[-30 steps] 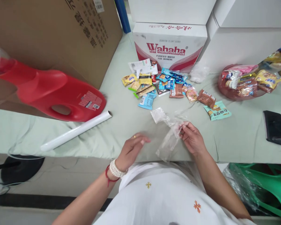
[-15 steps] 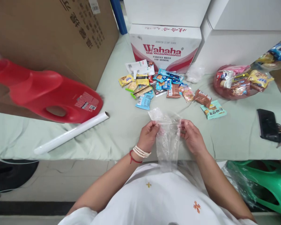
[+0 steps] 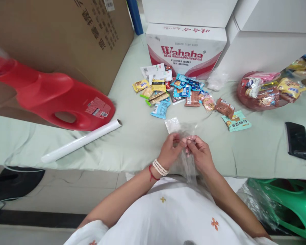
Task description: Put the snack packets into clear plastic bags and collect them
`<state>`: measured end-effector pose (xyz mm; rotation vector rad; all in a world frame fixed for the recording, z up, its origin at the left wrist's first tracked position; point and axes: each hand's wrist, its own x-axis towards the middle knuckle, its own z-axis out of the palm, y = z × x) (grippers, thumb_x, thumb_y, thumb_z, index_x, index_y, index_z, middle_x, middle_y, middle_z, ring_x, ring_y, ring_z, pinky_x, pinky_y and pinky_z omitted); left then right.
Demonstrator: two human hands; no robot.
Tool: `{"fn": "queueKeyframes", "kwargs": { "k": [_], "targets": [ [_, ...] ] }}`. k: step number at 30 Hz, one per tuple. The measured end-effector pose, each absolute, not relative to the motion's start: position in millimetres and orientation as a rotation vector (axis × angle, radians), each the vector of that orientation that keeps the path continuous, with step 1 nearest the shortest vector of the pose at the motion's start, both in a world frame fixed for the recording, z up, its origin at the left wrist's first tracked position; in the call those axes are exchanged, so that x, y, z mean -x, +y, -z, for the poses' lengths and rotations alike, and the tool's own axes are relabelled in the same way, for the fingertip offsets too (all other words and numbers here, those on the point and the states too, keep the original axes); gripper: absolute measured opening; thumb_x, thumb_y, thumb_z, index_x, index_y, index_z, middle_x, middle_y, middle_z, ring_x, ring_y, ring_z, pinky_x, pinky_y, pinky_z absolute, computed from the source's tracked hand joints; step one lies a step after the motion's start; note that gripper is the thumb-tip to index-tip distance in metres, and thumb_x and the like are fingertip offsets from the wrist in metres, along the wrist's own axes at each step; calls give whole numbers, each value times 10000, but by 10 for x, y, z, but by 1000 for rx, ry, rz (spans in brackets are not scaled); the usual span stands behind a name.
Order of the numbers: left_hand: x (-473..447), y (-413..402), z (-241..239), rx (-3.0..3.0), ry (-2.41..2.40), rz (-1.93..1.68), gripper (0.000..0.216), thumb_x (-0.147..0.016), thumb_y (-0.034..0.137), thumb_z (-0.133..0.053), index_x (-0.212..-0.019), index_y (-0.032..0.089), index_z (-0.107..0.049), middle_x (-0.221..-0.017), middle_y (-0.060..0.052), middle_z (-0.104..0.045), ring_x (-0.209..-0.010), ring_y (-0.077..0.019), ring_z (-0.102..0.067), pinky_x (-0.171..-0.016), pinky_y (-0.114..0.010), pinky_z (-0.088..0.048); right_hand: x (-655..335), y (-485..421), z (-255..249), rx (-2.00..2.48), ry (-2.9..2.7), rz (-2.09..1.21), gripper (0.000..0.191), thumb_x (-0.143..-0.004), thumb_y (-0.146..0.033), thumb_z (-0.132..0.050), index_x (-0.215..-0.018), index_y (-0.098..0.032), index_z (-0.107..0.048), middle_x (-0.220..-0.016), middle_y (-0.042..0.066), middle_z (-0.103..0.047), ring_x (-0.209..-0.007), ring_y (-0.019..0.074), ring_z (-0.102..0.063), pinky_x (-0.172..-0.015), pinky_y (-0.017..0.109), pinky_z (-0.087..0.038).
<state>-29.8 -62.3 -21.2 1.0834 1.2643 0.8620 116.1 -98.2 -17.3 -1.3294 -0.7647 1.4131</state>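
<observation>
My left hand (image 3: pixel 170 150) and my right hand (image 3: pixel 197 152) meet at the table's front edge, both pinching the top of a clear plastic bag (image 3: pixel 187 166) that hangs down between them toward my lap. The fingertips of the two hands nearly touch. Another clear bag (image 3: pixel 172 124) lies flat on the green cloth just beyond my hands. Farther back lies a scatter of small snack packets (image 3: pixel 168 92), with a brown packet (image 3: pixel 224 107) and a teal packet (image 3: pixel 236 121) off to the right.
A red jug (image 3: pixel 63 98) lies on its side at left, a white rolled tube (image 3: pixel 81 141) in front of it. A Wahaha carton (image 3: pixel 186 51) and a brown box (image 3: pixel 66 34) stand behind. A red bag of snacks (image 3: pixel 262 92) and a black phone (image 3: pixel 297 139) are right.
My left hand came over and took hold of the bag's top. Both hands held it spread wide, then drew together so the bag's mouth is now bunched between them.
</observation>
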Motion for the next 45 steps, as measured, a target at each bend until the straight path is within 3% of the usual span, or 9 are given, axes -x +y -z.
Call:
{"fn": "queueKeyframes", "kwargs": {
  "k": [5,11,18,24,27,32,37,41,45],
  "targets": [
    [262,-580,226,-640,1094,-892,519,-667,565,-883,-865,195,-578,-744,29,-630,-668,-124,-612,-622,-251,-493,-1168,-985,115,1357,-612,-1355,386,-834,-565,-762,-1000,-224,-692,-745,-31,-612,-486,87,-435,-404,223,-320],
    [542,-457,225,-455,1149,-964,620,-507,514,-979,-823,200,-548,-643,104,-516,-490,-43,-439,-440,-174,-368,-1542,-941,124,1488,-564,-1226,432,-757,-564,-811,-985,-214,-701,-699,-48,-579,-464,77,-372,-403,231,-262],
    [749,-522,45,-436,962,-423,753,-503,400,-1025,-1110,188,-635,-748,38,-655,-457,-15,-394,-422,-176,-245,-1721,-908,148,1602,-557,-1240,506,-696,-607,-820,-976,-207,-687,-710,-49,-583,-453,67,-362,-387,225,-217],
    [963,-407,201,-531,1115,-516,580,-516,461,-988,-844,182,-600,-587,103,-482,-404,-7,-278,-383,-173,-98,-2015,-866,271,1676,-705,-1250,492,-706,-594,-795,-957,-183,-692,-694,-39,-588,-454,78,-367,-402,237,-241],
    [989,-391,331,-742,1317,-731,513,-642,551,-885,-816,203,-550,-585,104,-448,-412,-37,-312,-385,-182,-210,-2129,-866,365,1760,-790,-1140,496,-748,-617,-756,-975,-182,-686,-723,-27,-611,-460,88,-396,-415,248,-294],
    [874,-589,417,-1634,1716,-1044,316,-822,388,-732,-1049,187,-645,-1023,-102,-682,-831,-210,-653,-763,-394,-558,-2215,-902,412,1815,-823,-1071,530,-785,-611,-750,-1106,-200,-654,-826,-6,-646,-568,130,-535,-484,265,-434],
    [700,-719,444,-2478,1055,-747,233,-949,157,-567,-1079,280,-716,-1179,-76,-753,-1285,-261,-630,-1208,-565,-320,-2312,-1008,399,1879,-864,-1066,563,-763,-545,-781,-1187,-195,-658,-825,-1,-640,-602,149,-567,-564,303,-492],
    [631,-658,544,-2483,1119,-509,280,-1010,233,-532,-1239,248,-692,-1375,-114,-703,-1412,-318,-548,-1239,-706,-159,-2534,-1180,432,2078,-1004,-912,530,-823,-536,-691,-1219,-184,-661,-762,14,-648,-574,172,-552,-589,344,-494],
    [626,-614,604,-2419,1199,-443,374,-1034,286,-499,-1373,209,-637,-1474,-142,-638,-1456,-306,-509,-1249,-657,-207,-2677,-1305,305,2178,-1362,-433,610,-838,-541,-681,-1337,-193,-638,-1171,165,-670,-884,287,-656,-803,482,-563]
  ]
}}
